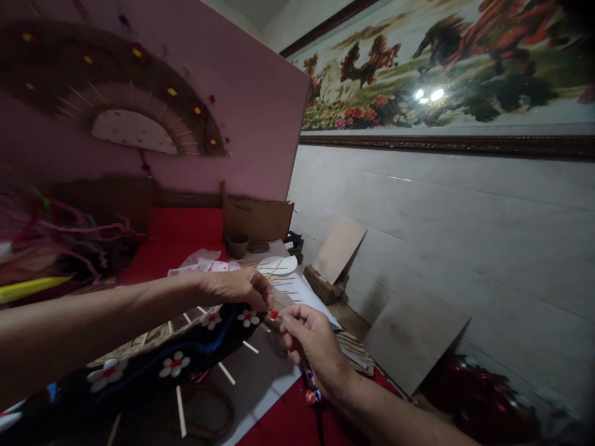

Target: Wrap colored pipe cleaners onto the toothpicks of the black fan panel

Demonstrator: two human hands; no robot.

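My left hand [239, 287] reaches in from the left, its fingers pinched at the end of a black band [186, 356] sewn with white and red flowers. That band lies over a fan-shaped frame of thin wooden sticks [149, 337]. My right hand [312, 344] comes up from below right, fingers closed in a pinch on a small red bead [274, 314] right against the left fingertips. A dark cord with coloured beads [310, 390] hangs down under the right hand.
A finished stick fan [116, 105] hangs on the pink board behind. On the red-covered table sit a small brown cup [238, 245], a white paper half-disc with sticks [279, 265] and cardboard [255, 218]. Boards [338, 248] lean on the tiled wall.
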